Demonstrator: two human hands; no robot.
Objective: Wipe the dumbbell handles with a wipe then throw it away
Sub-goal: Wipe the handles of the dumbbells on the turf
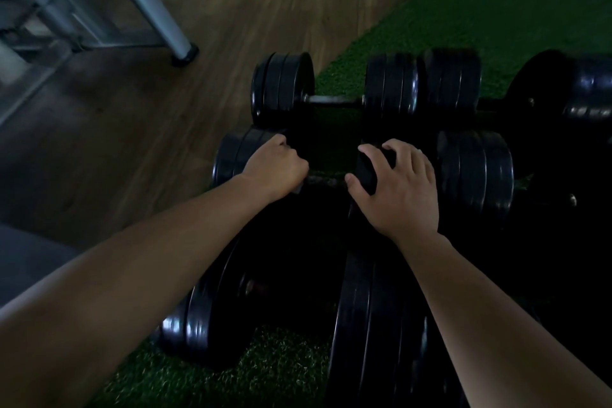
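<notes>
Several black dumbbells lie in rows on green turf. My left hand (276, 166) is curled round the left end of the middle dumbbell's handle (326, 179), with a small pale corner of the wipe (298, 189) showing under its fingers. My right hand (399, 182) rests on top of that dumbbell's right weight plates (367, 175), fingers spread and bent over the plates. A farther dumbbell (334, 89) shows a bare handle. A nearer, larger dumbbell (371, 325) lies under my forearms, its handle hidden in shadow.
Brown wood-look floor (165, 129) runs along the left of the turf (463, 20). A grey metal equipment frame with a rubber foot (184, 55) stands at the upper left. More dumbbells (477, 172) crowd the right side.
</notes>
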